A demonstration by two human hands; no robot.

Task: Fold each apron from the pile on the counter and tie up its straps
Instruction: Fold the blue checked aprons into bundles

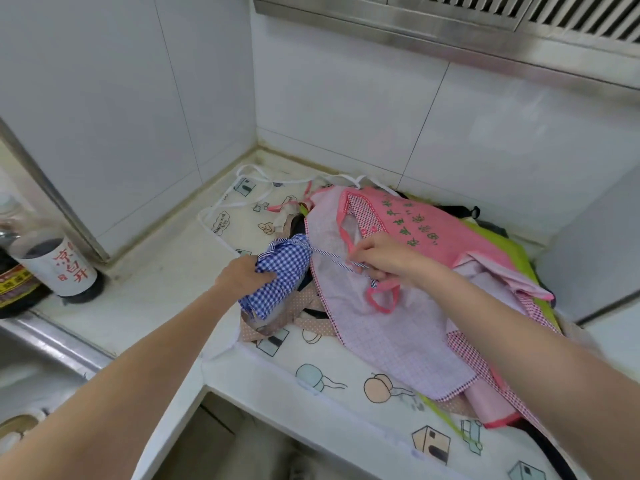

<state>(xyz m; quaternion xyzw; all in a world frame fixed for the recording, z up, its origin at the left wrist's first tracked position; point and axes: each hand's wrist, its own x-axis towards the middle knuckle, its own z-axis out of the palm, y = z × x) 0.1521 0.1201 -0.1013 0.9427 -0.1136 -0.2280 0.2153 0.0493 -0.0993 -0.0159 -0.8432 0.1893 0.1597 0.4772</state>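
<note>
A blue checked apron (pixel 280 277) lies bunched into a small folded bundle on the counter, left of the pile. My left hand (pixel 242 277) grips the bundle's left side. My right hand (pixel 379 258) pinches its blue striped strap (pixel 332 259), pulled taut from the bundle's top toward the right. Under my right hand lies the pile, topped by a pink and lilac checked apron (pixel 398 327) with green lettering and a pink loop strap (pixel 381 299). A brown dotted apron (pixel 304 317) sticks out beneath the bundle.
White apron straps (pixel 242 199) trail over the cartoon-print counter cover (pixel 346 379) toward the tiled corner. A dark bottle with a white label (pixel 65 268) stands at the left by a steel sink rim (pixel 52 344). A range hood (pixel 450 26) hangs above.
</note>
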